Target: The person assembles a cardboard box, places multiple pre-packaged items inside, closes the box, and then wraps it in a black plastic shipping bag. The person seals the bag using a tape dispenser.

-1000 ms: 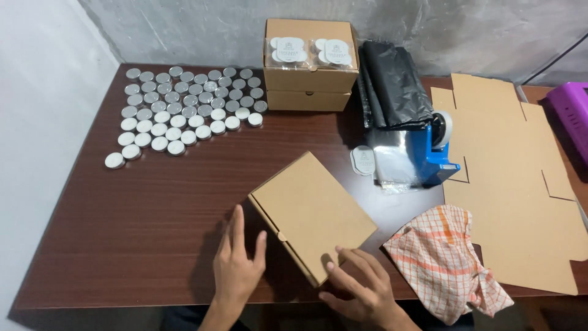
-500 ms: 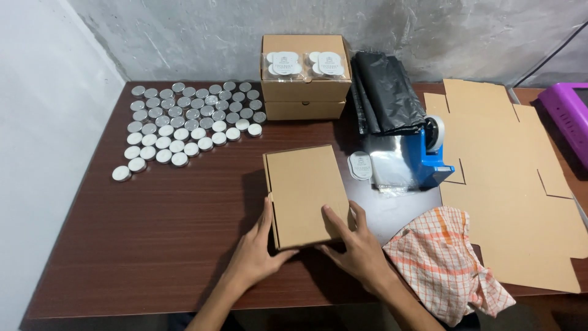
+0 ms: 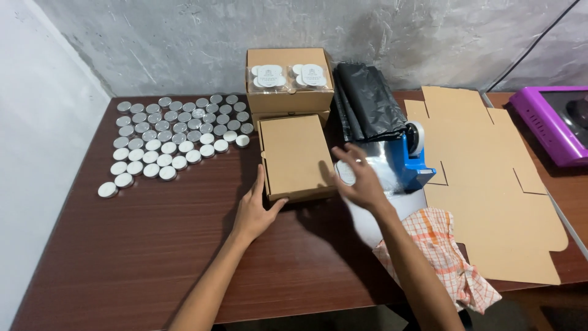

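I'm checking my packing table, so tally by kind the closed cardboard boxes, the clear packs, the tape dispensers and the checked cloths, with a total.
Closed cardboard boxes: 2
Clear packs, on the rear box: 2
Blue tape dispenser: 1
Orange checked cloth: 1
Total: 6

Single head-worn view, steeply down over the table, close.
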